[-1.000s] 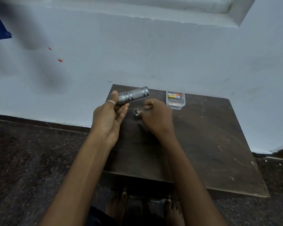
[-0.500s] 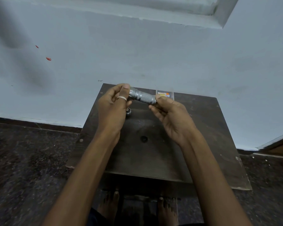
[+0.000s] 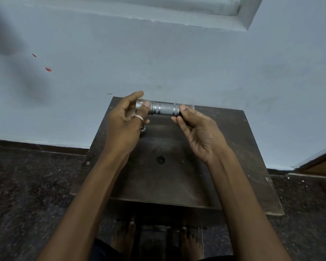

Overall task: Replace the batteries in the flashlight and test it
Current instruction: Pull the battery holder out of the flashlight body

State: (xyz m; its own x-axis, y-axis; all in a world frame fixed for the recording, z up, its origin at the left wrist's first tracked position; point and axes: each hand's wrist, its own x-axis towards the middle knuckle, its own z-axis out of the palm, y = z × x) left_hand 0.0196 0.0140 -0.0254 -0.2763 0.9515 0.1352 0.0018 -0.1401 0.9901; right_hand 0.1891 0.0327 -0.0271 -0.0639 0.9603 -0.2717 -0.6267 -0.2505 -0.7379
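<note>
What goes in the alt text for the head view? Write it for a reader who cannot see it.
Two bare hands hold a silver flashlight level above a small dark wooden table: the left hand grips one end, the right hand the other. A small metal cap lies on the table beside the left hand, and a clear battery pack peeks out behind the flashlight.

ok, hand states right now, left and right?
Left hand: closed on the head end of the flashlight, thumb on top.
Right hand: fingers pinch the flashlight's other end.
</note>
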